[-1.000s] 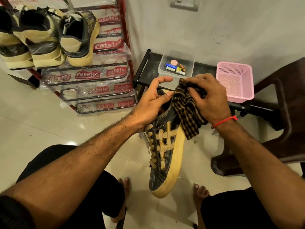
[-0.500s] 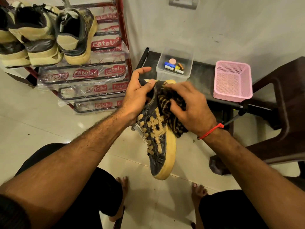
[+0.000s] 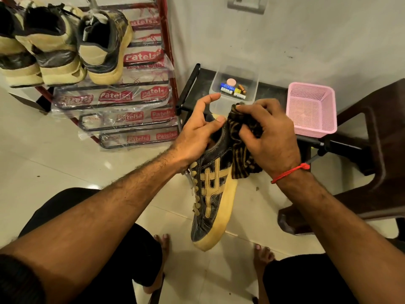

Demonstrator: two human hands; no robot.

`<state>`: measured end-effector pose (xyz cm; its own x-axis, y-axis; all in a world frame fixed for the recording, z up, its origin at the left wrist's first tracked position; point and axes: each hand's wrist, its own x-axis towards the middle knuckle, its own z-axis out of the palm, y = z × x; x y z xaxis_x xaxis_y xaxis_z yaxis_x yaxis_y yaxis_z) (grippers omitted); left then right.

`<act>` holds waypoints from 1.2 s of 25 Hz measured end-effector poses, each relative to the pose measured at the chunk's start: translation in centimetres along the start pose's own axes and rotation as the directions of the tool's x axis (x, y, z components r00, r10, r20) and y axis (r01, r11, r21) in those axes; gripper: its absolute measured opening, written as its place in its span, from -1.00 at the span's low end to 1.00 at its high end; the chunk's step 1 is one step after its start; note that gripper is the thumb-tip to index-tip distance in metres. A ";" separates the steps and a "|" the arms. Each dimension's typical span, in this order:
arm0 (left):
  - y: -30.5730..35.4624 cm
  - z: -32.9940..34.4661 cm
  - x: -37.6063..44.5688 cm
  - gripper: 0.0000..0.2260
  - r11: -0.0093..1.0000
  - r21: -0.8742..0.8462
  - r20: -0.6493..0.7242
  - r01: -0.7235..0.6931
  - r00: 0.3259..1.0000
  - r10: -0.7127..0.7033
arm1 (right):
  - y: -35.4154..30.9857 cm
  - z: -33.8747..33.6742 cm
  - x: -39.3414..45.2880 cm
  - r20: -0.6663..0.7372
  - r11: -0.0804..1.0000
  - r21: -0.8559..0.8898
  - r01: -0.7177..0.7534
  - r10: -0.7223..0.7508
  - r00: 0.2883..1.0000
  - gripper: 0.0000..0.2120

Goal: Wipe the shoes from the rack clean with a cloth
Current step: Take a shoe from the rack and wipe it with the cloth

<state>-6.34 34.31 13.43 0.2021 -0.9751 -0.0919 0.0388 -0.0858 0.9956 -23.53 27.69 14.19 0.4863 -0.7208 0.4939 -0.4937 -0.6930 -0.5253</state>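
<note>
The shoe point(image 3: 213, 189) hangs mid-frame above the floor, toe down toward the bare feet, and looks light but fairly stiff, its crackled dark upper likely slick and its pale sole grippier (the heel collar seems the sensible place to hold it). The left hand point(image 3: 197, 132) has it just there, thumb hooked over the collar, forefinger lifted free. The right hand point(image 3: 269, 137) bunches the soft checked cloth point(image 3: 243, 154) in curled fingers against the heel side. Compared with half a second ago the cloth sits higher, nearer the heel top, and the shoe has shifted slightly right. Upper left, the rack point(image 3: 135, 99) holds more shoes; a pink basket point(image 3: 311, 110) sits right.
</note>
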 end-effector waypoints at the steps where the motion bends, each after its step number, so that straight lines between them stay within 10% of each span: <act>1: -0.1 -0.2 0.1 -0.57 1.000 0.015 -0.047 -0.008 0.999 0.009 | -0.7 0.4 -0.6 0.051 0.999 0.025 0.047 -0.048 0.998 -0.67; 12: 0.9 -3.2 1.4 -0.62 0.995 -0.087 -0.330 0.040 0.941 -0.067 | -3.7 2.1 -3.2 0.421 0.933 0.161 0.322 -0.360 0.833 -0.60; 25: 0.8 -2.3 0.9 -0.67 0.994 -0.083 -0.104 0.069 0.991 -0.078 | -0.8 0.7 -0.5 0.018 0.989 0.132 0.066 -0.069 0.997 -0.70; 30: 1.2 -3.2 1.3 -0.66 0.972 -0.170 -0.313 0.163 0.926 -0.210 | -1.8 1.9 -2.3 0.238 0.961 0.255 0.105 -0.168 0.957 -0.69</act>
<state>-2.89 33.62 14.49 0.4850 -0.8213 -0.3005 0.2366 -0.2075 0.9492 -22.40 30.65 12.63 0.7201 -0.5703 0.3954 -0.2398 -0.7392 -0.6294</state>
